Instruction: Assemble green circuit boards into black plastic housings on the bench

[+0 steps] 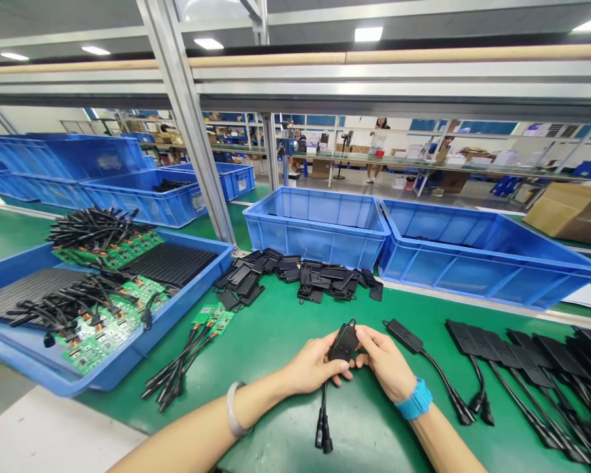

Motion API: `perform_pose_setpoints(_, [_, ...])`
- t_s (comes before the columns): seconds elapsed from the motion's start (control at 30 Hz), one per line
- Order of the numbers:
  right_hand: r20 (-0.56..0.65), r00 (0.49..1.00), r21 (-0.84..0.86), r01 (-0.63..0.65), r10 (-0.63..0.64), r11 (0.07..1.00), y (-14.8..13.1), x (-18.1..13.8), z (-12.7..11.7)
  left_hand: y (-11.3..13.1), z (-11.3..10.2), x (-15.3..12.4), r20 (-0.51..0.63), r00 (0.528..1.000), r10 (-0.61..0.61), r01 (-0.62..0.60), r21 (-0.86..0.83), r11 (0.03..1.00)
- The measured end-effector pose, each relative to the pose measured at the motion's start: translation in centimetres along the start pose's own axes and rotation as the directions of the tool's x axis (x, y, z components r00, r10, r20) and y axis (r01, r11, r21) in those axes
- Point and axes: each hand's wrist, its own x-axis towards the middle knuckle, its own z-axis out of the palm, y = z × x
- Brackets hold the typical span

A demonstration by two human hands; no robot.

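Between my two hands is a small black plastic case (343, 343) with a hanging loop at its top and cables with round connectors (324, 430) dangling below. My left hand (315, 361) grips its left side and lower edge, thumb across the front. Fingers of my right hand (380, 358) pinch the upper right side. To the right lies a similar cabled case (404, 336) on the green table. Further right, several more cabled cases (502, 348) lie in an overlapping row. Left of my hands rest green circuit boards (214, 318) with black cables.
Loose black case parts (320, 279) are heaped ahead on the green mat (270, 322). Behind them stand two blue bins (315, 236), (473, 263). A blue tray (177, 312) at left holds boards and black parts. A metal post (187, 118) rises behind it. People are in the background.
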Motion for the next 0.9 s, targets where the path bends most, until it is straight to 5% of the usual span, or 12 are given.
perform_pose_setpoints(0.23, [-0.273,0.961,-0.018,0.042,-0.046,0.999,0.15,0.18,0.04,-0.65,-0.09,0.38,-0.058,0.998,-0.032,0.026,-0.109,0.994])
perform_pose_setpoints(0.43, [-0.281,0.949,-0.097,0.122,-0.145,0.988,0.20,0.10,-0.03,-0.64,-0.06,0.42,-0.049,0.998,-0.040,0.031,-0.182,0.983])
perform_pose_setpoints(0.63, [-0.276,0.957,-0.068,0.071,-0.087,0.995,0.42,0.06,-0.01,-0.64,0.02,0.45,-0.052,0.997,-0.061,0.051,-0.171,0.984])
perform_pose_setpoints(0.8, [-0.105,0.994,0.003,-0.011,0.011,1.000,0.18,-0.03,0.15,-0.49,-0.08,0.19,-0.018,0.999,-0.038,0.036,-0.095,0.995])
perform_pose_setpoints(0.9, [-0.049,0.999,-0.113,0.012,-0.018,0.994,0.36,0.25,0.18,-0.14,0.04,0.11,-0.008,0.998,-0.056,0.055,-0.097,0.994])
